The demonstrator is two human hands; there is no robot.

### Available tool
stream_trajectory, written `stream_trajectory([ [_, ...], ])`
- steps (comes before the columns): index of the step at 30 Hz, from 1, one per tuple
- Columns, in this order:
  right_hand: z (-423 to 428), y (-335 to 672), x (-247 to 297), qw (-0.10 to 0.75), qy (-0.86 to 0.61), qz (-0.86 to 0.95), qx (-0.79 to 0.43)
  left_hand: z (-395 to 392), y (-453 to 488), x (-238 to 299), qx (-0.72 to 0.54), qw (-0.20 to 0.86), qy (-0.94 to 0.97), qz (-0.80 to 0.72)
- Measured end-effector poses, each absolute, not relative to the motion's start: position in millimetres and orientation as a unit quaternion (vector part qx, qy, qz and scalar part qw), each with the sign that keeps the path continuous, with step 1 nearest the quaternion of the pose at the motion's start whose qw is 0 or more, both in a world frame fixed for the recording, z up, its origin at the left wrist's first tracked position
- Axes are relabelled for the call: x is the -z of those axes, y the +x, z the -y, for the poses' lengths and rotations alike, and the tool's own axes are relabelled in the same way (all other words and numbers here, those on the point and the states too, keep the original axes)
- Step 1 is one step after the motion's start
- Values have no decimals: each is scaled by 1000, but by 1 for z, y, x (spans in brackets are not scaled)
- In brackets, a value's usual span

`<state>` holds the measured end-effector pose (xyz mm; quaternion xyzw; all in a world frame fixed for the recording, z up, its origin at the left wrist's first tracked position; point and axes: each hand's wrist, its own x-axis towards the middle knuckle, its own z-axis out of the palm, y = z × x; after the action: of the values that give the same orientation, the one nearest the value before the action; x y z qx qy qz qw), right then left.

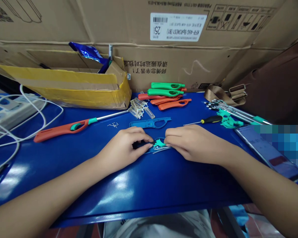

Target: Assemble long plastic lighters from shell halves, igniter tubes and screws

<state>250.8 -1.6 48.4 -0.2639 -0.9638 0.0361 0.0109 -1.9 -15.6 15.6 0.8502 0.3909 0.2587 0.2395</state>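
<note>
In the head view, a blue lighter shell half (149, 151) lies on the table, partly covered by my fingers. A teal trigger piece (160, 143) sits over it, with thin white wires (161, 148) alongside. My left hand (125, 145) pinches a small dark part at the left end of the trigger piece. From the other side, the closed fingers of my right hand (186, 142) meet the trigger's right end; their tips are hidden. A second blue shell half (151, 123) rests just beyond my hands.
Beyond are small screws (113, 125), clear fuel tanks (139, 108), and green (166, 92) and orange shells (175, 103). An assembled lighter (62, 130) and taped box (76, 89) stand left. Right are a screwdriver (211, 119), teal triggers (229, 119), metal tubes (243, 114) and a phone (265, 152).
</note>
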Motion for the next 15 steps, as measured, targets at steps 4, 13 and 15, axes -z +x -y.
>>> stream_trajectory([
  [4,1,252,-46,38,-260,964,-37,16,-1,-17,-253,244,848,-397],
  [13,1,251,-47,37,-249,968,-24,18,0,-18,-245,242,847,-405],
  [15,2,251,-48,29,-248,968,-24,18,0,-18,-245,239,847,-407],
])
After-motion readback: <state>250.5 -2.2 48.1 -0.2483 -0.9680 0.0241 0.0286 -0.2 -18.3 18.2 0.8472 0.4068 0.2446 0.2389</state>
